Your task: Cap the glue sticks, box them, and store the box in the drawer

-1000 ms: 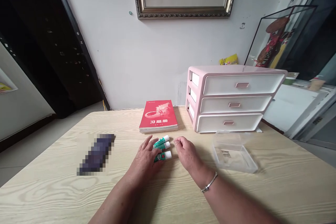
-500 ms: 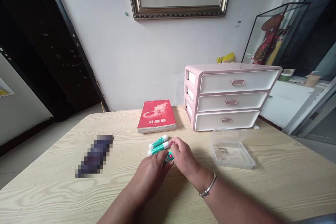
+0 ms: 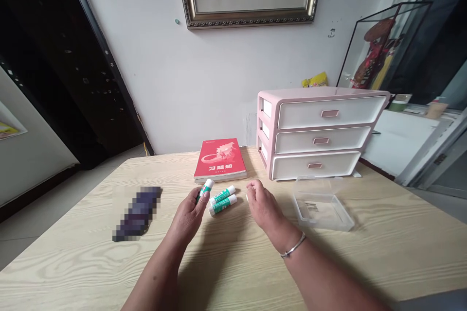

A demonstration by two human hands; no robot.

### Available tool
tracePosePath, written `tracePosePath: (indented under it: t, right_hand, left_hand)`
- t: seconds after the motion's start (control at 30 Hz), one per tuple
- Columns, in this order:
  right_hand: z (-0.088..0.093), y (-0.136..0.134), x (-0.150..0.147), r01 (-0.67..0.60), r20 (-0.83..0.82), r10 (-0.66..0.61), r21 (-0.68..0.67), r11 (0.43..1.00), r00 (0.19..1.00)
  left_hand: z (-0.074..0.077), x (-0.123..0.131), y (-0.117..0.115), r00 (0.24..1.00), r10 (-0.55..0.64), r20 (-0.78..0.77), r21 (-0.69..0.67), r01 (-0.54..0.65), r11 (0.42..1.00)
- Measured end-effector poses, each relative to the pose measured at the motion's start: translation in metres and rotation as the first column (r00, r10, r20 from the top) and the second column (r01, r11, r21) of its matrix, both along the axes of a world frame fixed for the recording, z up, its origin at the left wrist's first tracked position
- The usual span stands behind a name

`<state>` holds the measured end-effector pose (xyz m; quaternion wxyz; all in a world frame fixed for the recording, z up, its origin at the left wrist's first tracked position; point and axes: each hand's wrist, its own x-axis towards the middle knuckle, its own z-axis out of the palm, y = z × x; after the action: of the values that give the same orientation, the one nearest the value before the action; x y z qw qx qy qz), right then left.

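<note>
Head view: the left hand (image 3: 188, 216) is lifted off the table, its fingers and thumb closed around the lower barrel of a slim green-and-white glue stick with a white cap (image 3: 206, 189). The stick tilts upward, with the cap end clear of the fingers, a hold that leaves the cap free and the barrel firmly braced. The right hand (image 3: 262, 206) holds nothing; it is narrowly and loosely curled, with a silver bangle (image 3: 292, 246) on the wrist. Two matching glue sticks (image 3: 222, 205) lie side by side between the hands on a pale wood-grain table (image 3: 233, 272), just in front of a red paperback book (image 3: 220, 159). Farther right are a pink-and-white three-drawer plastic organiser (image 3: 317, 133) and a clear plastic box (image 3: 323, 209). A dark object (image 3: 137, 213) at left is pixelated beyond identifying.
</note>
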<state>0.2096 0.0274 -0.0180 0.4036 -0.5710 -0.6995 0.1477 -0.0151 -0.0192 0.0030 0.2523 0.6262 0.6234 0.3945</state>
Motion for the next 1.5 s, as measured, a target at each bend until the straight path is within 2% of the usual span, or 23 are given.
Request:
tracePosePath:
  t: [0.1,0.2,0.3,0.47,0.6,0.7,0.8,0.87,0.97,1.1,1.3,1.4,1.5]
  right_hand:
    - [-0.006,-0.001,-0.005,0.014,0.178,-0.005,-0.049,0.999,0.984]
    - [-0.008,0.0,-0.003,0.018,0.26,0.016,-0.128,0.992,0.966]
    - [-0.011,0.002,0.001,0.01,0.294,0.034,-0.145,0.989,0.955]
    - [-0.016,0.002,0.008,-0.058,0.344,0.09,-0.104,0.993,0.935]
    - [-0.015,-0.001,0.009,-0.082,0.359,0.123,-0.126,0.989,0.925]
    - [-0.012,-0.003,0.008,-0.078,0.367,0.115,-0.113,0.99,0.923]
    - [-0.009,-0.002,0.007,-0.028,0.362,0.047,-0.057,0.998,0.931]
    - [-0.008,-0.002,0.007,0.008,0.341,-0.004,-0.01,1.0,0.94]
    - [-0.006,0.0,0.007,0.043,0.292,-0.052,0.039,0.998,0.955]
    - [-0.006,0.003,0.006,0.058,0.229,-0.068,0.051,0.997,0.971]
    - [-0.005,0.004,0.004,0.033,0.17,-0.047,0.084,0.996,0.984]
    - [-0.002,0.002,0.005,0.027,0.107,-0.037,0.095,0.995,0.994]
    - [0.004,-0.002,0.006,0.012,-0.003,-0.012,0.077,0.997,1.0]
  left_hand:
    - [-0.008,-0.006,0.021,0.955,0.064,-0.288,-0.025,-0.075,0.997]
    - [-0.016,-0.01,0.043,0.865,0.034,-0.5,-0.049,-0.068,0.996]
    - [-0.025,-0.01,0.062,0.829,-0.005,-0.56,-0.038,-0.02,0.999]
    - [-0.04,-0.008,0.082,0.822,-0.032,-0.569,0.012,0.047,0.999]
    - [-0.041,-0.007,0.077,0.809,-0.018,-0.588,0.064,0.069,0.996]
    - [-0.031,0.0,0.064,0.785,0.01,-0.619,0.122,0.083,0.989]
    - [-0.019,0.014,0.055,0.71,0.035,-0.703,0.183,0.133,0.974]
    - [-0.015,0.023,0.053,0.656,0.031,-0.754,0.175,0.155,0.972]
    - [-0.014,0.031,0.054,0.619,-0.009,-0.785,0.108,0.152,0.982]
    - [-0.016,0.032,0.057,0.625,-0.036,-0.78,0.044,0.112,0.993]
    - [-0.016,0.033,0.061,0.608,-0.112,-0.786,-0.048,0.119,0.992]
    - [-0.01,0.034,0.058,0.622,-0.082,-0.779,-0.007,0.123,0.992]
    - [-0.001,0.038,0.045,0.652,-0.048,-0.757,0.083,0.168,0.982]
